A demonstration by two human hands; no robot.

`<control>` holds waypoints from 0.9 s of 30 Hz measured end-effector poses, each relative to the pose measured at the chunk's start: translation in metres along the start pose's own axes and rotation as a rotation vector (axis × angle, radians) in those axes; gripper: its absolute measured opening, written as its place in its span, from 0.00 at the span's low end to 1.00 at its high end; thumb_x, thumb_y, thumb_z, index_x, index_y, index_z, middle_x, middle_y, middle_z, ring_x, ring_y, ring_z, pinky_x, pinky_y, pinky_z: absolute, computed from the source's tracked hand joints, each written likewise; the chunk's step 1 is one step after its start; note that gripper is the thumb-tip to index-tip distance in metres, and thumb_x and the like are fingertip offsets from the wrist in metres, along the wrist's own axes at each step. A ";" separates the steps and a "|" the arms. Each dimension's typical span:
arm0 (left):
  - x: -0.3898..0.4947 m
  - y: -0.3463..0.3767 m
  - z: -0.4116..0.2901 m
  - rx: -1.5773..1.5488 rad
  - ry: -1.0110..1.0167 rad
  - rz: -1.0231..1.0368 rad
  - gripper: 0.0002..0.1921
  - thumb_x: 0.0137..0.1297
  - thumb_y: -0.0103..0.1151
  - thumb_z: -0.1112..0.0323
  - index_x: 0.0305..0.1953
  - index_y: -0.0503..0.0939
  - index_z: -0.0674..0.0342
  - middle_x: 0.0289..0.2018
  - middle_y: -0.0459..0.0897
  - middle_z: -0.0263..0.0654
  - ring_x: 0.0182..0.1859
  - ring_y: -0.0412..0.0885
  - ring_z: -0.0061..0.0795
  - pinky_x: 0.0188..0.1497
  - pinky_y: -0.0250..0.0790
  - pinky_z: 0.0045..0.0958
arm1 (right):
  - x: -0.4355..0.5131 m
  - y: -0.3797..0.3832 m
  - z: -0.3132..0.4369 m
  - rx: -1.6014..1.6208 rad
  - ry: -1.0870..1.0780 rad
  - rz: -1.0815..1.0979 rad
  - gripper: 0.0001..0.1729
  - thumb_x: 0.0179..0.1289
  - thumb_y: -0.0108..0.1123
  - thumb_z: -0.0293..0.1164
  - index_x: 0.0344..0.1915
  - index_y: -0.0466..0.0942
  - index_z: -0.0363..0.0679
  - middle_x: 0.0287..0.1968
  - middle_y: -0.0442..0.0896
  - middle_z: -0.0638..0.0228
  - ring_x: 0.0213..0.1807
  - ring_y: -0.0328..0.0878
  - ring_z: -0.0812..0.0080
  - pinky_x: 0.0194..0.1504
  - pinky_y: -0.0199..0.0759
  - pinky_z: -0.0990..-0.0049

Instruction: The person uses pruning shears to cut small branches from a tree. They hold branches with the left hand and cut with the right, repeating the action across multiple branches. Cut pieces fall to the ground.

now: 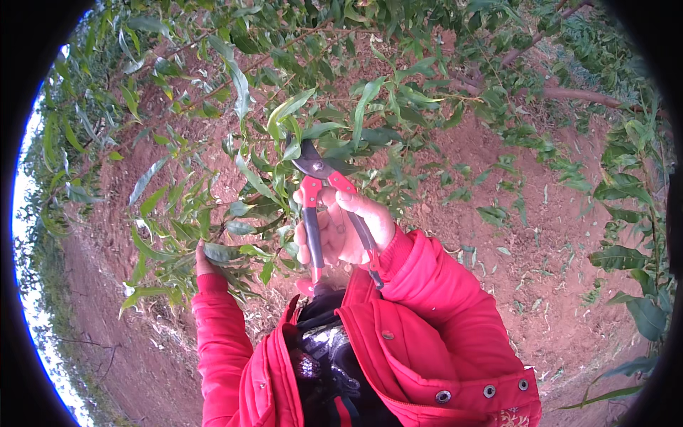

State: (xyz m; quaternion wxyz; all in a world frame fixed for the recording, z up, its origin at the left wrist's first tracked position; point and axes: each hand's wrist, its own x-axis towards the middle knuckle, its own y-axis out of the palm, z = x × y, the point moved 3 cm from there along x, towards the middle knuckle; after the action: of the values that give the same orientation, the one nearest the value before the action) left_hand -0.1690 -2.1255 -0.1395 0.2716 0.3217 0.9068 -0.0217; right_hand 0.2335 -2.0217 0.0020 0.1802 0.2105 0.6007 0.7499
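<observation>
Bypass pruning shears with red and black handles lie in my right hand. Its fingers wrap one handle, and the thumb rests by the other. The two handles stand apart, and leaves partly cover the blade tips. Long narrow green leaves of a tree shoot hang right around the blades. Lower left, my left hand reaches into a leafy shoot. Only part of that hand shows beside a broad leaf; the other fingers are hidden, so its grip is unclear.
A thicker bare branch crosses the upper right, with foliage around it. More leafy twigs hang along the right edge. Below is reddish-brown soil with scattered cut or fallen leaves. Thin dry twigs show at lower left.
</observation>
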 end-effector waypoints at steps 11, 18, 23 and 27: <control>-0.002 0.005 -0.001 -0.044 0.023 0.089 0.32 0.55 0.59 0.43 0.54 0.69 0.59 0.45 0.76 0.37 0.45 0.75 0.36 0.51 0.67 0.37 | -0.016 0.000 0.007 -0.036 -0.272 -0.027 0.26 0.66 0.48 0.46 0.55 0.63 0.40 0.31 0.77 0.52 0.26 0.80 0.59 0.21 0.72 0.73; 0.011 -0.005 0.004 -0.072 0.004 0.088 0.30 0.55 0.59 0.45 0.55 0.69 0.55 0.46 0.75 0.35 0.47 0.74 0.35 0.52 0.66 0.37 | -0.038 0.044 -0.001 -0.238 0.094 0.201 0.36 0.60 0.56 0.51 0.59 0.59 0.40 0.39 0.80 0.45 0.37 0.83 0.54 0.24 0.74 0.75; 0.017 -0.008 0.007 -0.109 0.049 0.072 0.25 0.57 0.59 0.50 0.54 0.70 0.51 0.47 0.74 0.33 0.48 0.72 0.32 0.54 0.64 0.37 | -0.013 0.036 -0.013 -0.033 0.022 0.162 0.33 0.65 0.49 0.50 0.62 0.55 0.45 0.46 0.76 0.42 0.41 0.80 0.48 0.28 0.74 0.73; 0.014 -0.010 0.011 -0.095 0.170 0.014 0.29 0.53 0.61 0.43 0.50 0.73 0.58 0.42 0.78 0.34 0.43 0.75 0.35 0.50 0.68 0.36 | -0.008 0.029 -0.016 0.071 0.017 0.164 0.32 0.66 0.46 0.49 0.64 0.54 0.45 0.48 0.74 0.42 0.43 0.79 0.46 0.30 0.75 0.70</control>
State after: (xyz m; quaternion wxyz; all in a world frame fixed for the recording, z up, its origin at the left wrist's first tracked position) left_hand -0.1783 -2.1282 -0.1575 0.2090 0.3155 0.9242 0.0507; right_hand 0.2312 -2.0455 0.0263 0.1056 0.2588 0.6093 0.7421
